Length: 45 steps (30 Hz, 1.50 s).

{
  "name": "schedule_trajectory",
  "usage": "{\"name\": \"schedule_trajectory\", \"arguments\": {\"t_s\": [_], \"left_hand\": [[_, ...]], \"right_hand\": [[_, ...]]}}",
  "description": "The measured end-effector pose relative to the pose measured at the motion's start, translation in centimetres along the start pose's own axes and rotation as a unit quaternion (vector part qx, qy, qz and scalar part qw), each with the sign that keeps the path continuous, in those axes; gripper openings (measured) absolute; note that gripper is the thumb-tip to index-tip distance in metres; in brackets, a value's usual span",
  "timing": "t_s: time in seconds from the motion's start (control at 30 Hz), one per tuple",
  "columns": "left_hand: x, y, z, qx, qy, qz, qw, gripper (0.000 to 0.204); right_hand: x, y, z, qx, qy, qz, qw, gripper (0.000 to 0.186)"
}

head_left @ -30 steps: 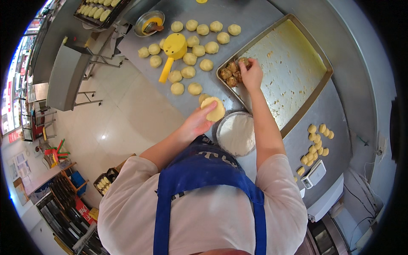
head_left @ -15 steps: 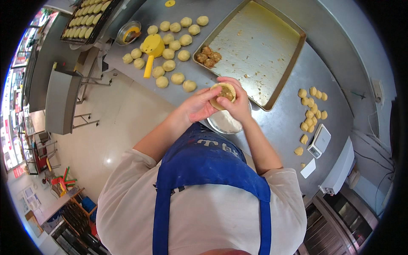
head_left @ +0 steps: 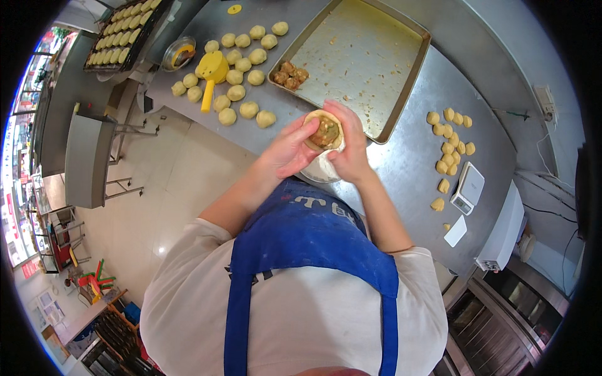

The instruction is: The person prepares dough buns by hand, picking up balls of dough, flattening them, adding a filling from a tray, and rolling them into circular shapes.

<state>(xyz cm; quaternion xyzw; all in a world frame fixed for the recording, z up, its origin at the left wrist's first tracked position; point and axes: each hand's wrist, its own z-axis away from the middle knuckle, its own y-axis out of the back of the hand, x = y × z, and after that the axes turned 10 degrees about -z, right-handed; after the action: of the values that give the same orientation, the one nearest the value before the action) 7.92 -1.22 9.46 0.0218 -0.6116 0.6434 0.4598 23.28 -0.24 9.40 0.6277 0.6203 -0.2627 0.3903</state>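
Note:
Both my hands hold a round of pale dough wrapped around a ball of brown, chunky filling [head_left: 327,133]. The dough's rim [head_left: 339,141] stands up around the filling, which shows at the top. My left hand [head_left: 290,149] grips the near left side, its thumb resting against the filling. Curled around the far and right side is my right hand [head_left: 351,143], with its thumb low near the rim. Just under the hands is a metal bowl of white flour [head_left: 322,168], partly covered by them. Several filling balls [head_left: 289,76] sit in the near left corner of the metal tray [head_left: 396,116].
Smooth dough balls [head_left: 236,93] lie on the left of the steel table around a yellow long-handled tool [head_left: 212,67]. A small bowl [head_left: 179,54] stands beyond. At right are small dough pieces [head_left: 447,148], a white scale [head_left: 470,187] and a white scraper card [head_left: 456,230].
The view has shifted slightly, so the table's things sit further left and up. My right thumb has moved down off the filling, and more of the filling shows.

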Motion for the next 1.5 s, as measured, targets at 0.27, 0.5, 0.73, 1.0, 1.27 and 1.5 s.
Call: {"name": "schedule_trajectory", "arguments": {"t_s": [0.27, 0.5, 0.73, 1.0, 1.27, 1.5], "left_hand": [[0.0, -2.3, -0.1, -0.037, -0.057, 0.036, 0.997, 0.039], [0.2, -3.1, -0.1, 0.016, -0.048, -0.029, 0.998, 0.038], [0.6, -1.9, 0.1, -0.007, -0.051, -0.058, 0.997, 0.036], [1.0, -3.3, -0.5, -0.015, -0.093, -0.069, 0.993, 0.038], [1.2, -3.6, -0.9, -0.050, -0.068, -0.022, 0.996, 0.042], [0.2, -2.6, -0.3, -0.005, -0.081, -0.146, 0.986, 0.047]], "right_hand": [[-1.2, -2.0, -1.4, 0.201, 0.015, -0.021, 0.979, 0.036], [1.4, 0.3, -1.0, 0.035, 0.008, -0.001, 0.999, 0.025], [0.1, -0.6, -0.3, 0.048, -0.085, -0.077, 0.992, 0.026], [-0.3, -2.3, -2.1, 0.159, 0.006, -0.005, 0.987, 0.027], [0.3, -0.2, -2.3, 0.077, 0.065, 0.016, 0.995, 0.025], [-1.2, 0.0, -3.3, 0.015, -0.009, 0.056, 0.998, 0.023]]}}
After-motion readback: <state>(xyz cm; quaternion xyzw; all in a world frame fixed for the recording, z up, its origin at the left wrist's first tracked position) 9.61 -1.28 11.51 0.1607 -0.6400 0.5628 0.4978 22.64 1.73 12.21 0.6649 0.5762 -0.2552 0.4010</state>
